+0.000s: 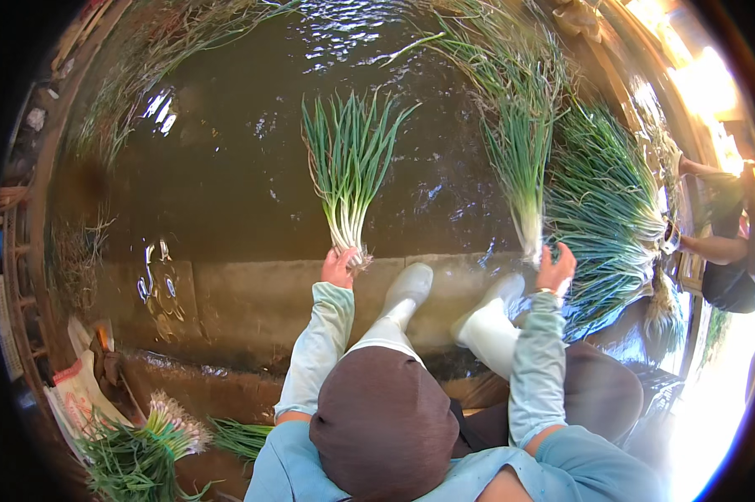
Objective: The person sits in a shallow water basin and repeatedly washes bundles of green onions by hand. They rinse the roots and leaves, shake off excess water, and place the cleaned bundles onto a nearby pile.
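Observation:
My left hand (338,268) is closed around the white root end of a bunch of green onions (352,171). Its green leaves fan out away from me over brown water. My right hand (555,269) is beside the white end of a second bunch of green onions (524,163), fingers apart and slightly bent. Whether the fingertips touch that bunch I cannot tell. Further right lies a big heap of green onions (603,201), white ends toward the right.
Brown water (218,167) fills the walled basin ahead. My white boots (409,286) rest at a submerged ledge (294,280). Loose leaves (172,50) float along the far left. Tied green onions (156,443) lie by a sack (89,389) at lower left. Another person's arm (716,248) reaches in at right.

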`<action>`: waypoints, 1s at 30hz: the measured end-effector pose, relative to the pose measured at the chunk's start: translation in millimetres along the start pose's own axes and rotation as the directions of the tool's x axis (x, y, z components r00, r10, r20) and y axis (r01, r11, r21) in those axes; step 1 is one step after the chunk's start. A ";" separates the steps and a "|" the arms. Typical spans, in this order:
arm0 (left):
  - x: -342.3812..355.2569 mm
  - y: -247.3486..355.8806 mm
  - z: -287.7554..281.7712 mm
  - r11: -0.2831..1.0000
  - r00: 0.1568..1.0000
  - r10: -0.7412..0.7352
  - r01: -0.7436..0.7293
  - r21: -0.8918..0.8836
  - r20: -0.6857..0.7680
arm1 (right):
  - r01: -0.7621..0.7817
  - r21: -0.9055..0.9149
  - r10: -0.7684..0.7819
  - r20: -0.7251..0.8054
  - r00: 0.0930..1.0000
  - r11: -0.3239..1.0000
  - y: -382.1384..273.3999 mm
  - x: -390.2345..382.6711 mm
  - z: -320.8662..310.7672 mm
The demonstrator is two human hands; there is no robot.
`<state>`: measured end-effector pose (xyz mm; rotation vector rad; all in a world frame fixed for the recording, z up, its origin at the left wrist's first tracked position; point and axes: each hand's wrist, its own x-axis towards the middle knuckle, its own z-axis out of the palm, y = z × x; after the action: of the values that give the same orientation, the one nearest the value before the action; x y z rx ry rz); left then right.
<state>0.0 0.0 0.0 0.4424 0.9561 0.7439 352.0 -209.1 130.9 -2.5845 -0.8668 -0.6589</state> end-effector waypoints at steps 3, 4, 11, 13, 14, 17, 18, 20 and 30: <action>-7.2 -7.7 5.0 0.997 0.997 -0.064 0.065 0.034 -0.032 | -0.309 0.545 -0.032 0.527 0.849 0.780 -64.2 -35.9 19.1; -10.7 -11.9 6.2 0.999 0.999 -0.040 0.040 0.017 0.014 | -0.630 0.650 -0.107 0.727 0.678 0.425 -95.9 -45.8 24.4; -30.6 -42.6 7.4 0.988 0.988 -0.154 0.155 -0.022 0.018 | -0.120 0.472 -0.319 0.742 0.590 0.874 -246.4 -70.1 71.4; -31.5 -41.4 5.3 0.984 0.978 -0.177 0.178 -0.005 0.108 | -0.057 0.448 -0.329 0.732 0.596 0.892 -253.3 -76.6 80.4; -31.8 -40.3 5.4 0.973 0.971 -0.227 0.222 0.064 0.079 | -0.037 0.410 -0.317 0.758 0.570 0.912 -252.9 -79.5 83.5; -34.6 -34.4 9.8 0.971 0.968 -0.207 0.221 -0.089 0.139 | -0.119 0.563 -0.392 0.696 0.601 0.818 -243.0 -88.8 80.7; -35.5 -31.8 12.0 0.967 0.972 -0.209 0.222 -0.128 0.109 | -0.143 0.604 -0.421 0.686 0.593 0.784 -239.2 -91.4 76.0; -36.6 -26.4 16.3 0.958 0.976 -0.201 0.215 -0.188 0.089 | -0.209 0.663 -0.469 0.684 0.559 0.719 -230.7 -94.3 62.1; -39.6 -13.8 24.2 0.946 0.964 -0.252 0.264 -0.190 0.085 | -0.700 0.648 -0.198 0.760 0.619 0.300 -203.6 -51.2 42.3</action>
<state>11.4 -39.0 26.3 0.1573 0.8535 0.5773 200.7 -60.2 102.1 -1.6308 -0.5873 0.9495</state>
